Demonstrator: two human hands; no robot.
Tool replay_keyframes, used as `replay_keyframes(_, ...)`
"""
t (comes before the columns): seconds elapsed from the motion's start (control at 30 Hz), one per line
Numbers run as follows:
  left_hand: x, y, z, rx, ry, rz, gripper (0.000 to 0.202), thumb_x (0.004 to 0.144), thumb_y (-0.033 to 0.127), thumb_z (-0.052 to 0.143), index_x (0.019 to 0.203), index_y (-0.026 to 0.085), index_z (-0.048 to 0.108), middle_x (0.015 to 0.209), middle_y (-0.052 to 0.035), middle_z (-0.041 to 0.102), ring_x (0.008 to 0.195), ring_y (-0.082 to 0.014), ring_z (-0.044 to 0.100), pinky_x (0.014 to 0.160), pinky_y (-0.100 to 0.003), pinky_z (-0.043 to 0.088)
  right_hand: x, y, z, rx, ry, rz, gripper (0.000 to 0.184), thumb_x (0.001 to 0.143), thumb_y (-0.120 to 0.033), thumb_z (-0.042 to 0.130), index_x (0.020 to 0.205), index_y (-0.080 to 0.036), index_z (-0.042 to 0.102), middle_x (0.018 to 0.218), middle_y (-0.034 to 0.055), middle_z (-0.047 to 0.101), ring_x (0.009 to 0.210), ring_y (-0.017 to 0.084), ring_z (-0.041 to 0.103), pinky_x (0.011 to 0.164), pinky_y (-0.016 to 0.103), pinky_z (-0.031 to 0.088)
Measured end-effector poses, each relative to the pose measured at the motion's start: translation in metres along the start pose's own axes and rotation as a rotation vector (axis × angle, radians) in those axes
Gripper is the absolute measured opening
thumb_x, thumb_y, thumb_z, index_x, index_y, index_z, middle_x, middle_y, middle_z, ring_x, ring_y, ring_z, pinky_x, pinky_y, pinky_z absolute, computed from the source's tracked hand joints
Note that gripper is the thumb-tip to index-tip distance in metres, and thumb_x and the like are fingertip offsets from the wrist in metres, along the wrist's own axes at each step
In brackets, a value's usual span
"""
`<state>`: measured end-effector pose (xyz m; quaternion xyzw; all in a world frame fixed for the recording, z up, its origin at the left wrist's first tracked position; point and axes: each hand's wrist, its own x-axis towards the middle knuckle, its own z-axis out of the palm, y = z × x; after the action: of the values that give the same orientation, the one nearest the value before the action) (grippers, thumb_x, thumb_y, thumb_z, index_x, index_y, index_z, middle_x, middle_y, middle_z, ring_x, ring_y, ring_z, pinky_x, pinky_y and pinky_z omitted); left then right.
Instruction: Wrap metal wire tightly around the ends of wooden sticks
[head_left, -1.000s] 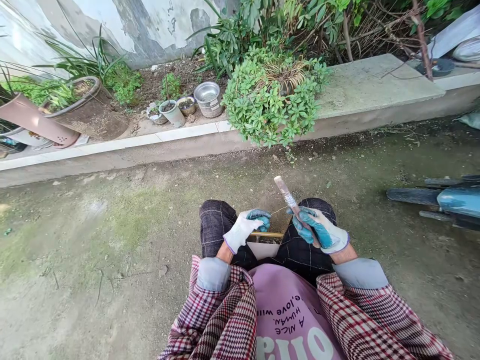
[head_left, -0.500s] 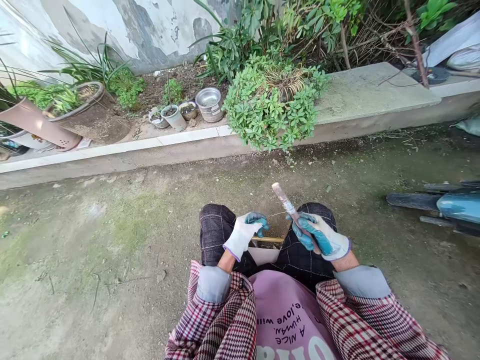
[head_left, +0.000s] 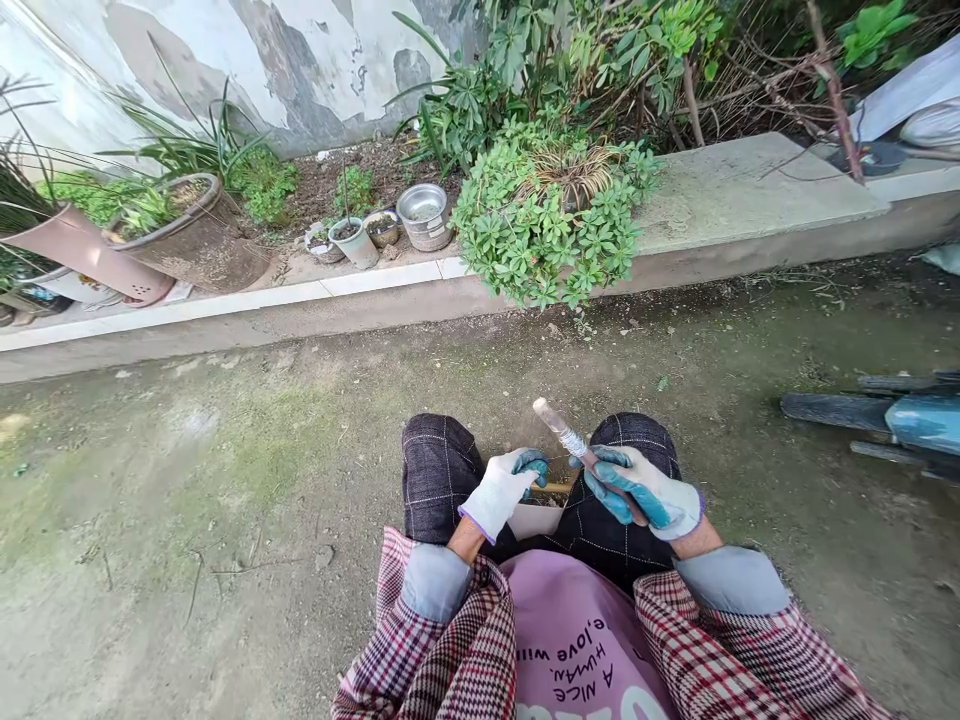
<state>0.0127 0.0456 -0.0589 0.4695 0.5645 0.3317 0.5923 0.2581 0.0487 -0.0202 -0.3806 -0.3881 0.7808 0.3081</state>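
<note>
My right hand (head_left: 641, 490), in a white glove with a blue-green palm, is wrapped round a wooden stick (head_left: 551, 415). The stick slants up and to the left over my right knee, its pale cut end on top. Silvery wire (head_left: 573, 443) is wound in several turns round its middle, just above my fingers. My left hand (head_left: 510, 488), gloved the same way, is closed in a pinch a little left of the stick. The wire's thin loose end runs toward those fingers, though it is hardly visible now. Below, between my knees, a yellow bar (head_left: 553, 488) shows in part.
A low ledge (head_left: 360, 283) runs across the front with potted plants, a metal pot (head_left: 424, 218) and a bushy green plant (head_left: 544, 235). At the right stands a blue object with a dark tyre-like front (head_left: 832, 410). Concrete ground (head_left: 247, 460) surrounds me.
The stick has tipped lower and to the left. My left hand has moved slightly right, closer to it, and the wire between them shows less. The whole view has shifted a little.
</note>
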Motion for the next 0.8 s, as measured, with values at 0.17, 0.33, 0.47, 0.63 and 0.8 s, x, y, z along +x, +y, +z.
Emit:
replay_keyframes(0.17, 0.002, 0.001, 0.004, -0.135, 0.070, -0.088, 0.019, 0.076, 0.014, 0.070, 0.093, 0.016, 0.076, 0.080, -0.0008, 0.076, 0.067, -0.0132, 0.068, 0.064, -0.024, 0.055, -0.001, -0.005, 0.001, 0.003, -0.013, -0.004, 0.050, 0.084, -0.060, 0.083, 0.099, -0.016, 0.064, 0.058, -0.0054, 0.056, 0.036, 0.007, 0.038, 0.030, 0.021, 0.032)
replay_keyframes(0.33, 0.002, 0.004, 0.004, -0.155, 0.072, -0.137, 0.005, 0.074, 0.015, 0.071, 0.079, 0.016, 0.071, 0.069, 0.0006, 0.070, 0.062, -0.0134, 0.067, 0.057, -0.023, 0.051, -0.003, -0.010, 0.006, -0.021, -0.023, -0.010, 0.050, 0.085, -0.061, 0.082, 0.097, -0.017, 0.062, 0.055, -0.0057, 0.055, 0.035, 0.007, 0.038, 0.030, 0.020, 0.028)
replay_keyframes(0.47, -0.001, 0.003, 0.003, -0.125, 0.081, -0.120, 0.003, 0.075, 0.017, 0.071, 0.077, 0.017, 0.070, 0.069, 0.0006, 0.069, 0.065, -0.0137, 0.066, 0.064, -0.025, 0.054, -0.004, -0.011, 0.008, -0.023, -0.008, -0.001, 0.050, 0.083, -0.061, 0.082, 0.095, -0.017, 0.062, 0.057, -0.0057, 0.055, 0.036, 0.007, 0.038, 0.030, 0.020, 0.029)
replay_keyframes(0.63, -0.005, 0.003, 0.001, 0.206, 0.006, -0.023, 0.006, 0.083, 0.021, 0.068, 0.078, 0.020, 0.072, 0.074, -0.0026, 0.072, 0.071, -0.0174, 0.066, 0.070, -0.028, 0.054, -0.002, -0.006, 0.005, -0.060, 0.001, 0.005, 0.048, 0.083, -0.061, 0.082, 0.090, -0.018, 0.062, 0.060, -0.0048, 0.056, 0.038, 0.006, 0.038, 0.032, 0.020, 0.032)
replay_keyframes(0.8, -0.005, 0.016, -0.011, 0.301, -0.053, 0.049, 0.006, 0.079, 0.024, 0.075, 0.075, 0.021, 0.073, 0.073, -0.0028, 0.070, 0.076, -0.0199, 0.066, 0.076, -0.028, 0.055, 0.000, -0.003, -0.002, -0.263, -0.190, 0.142, 0.039, 0.080, -0.054, 0.078, 0.084, -0.017, 0.066, 0.062, -0.0014, 0.061, 0.039, 0.008, 0.045, 0.035, 0.021, 0.034)
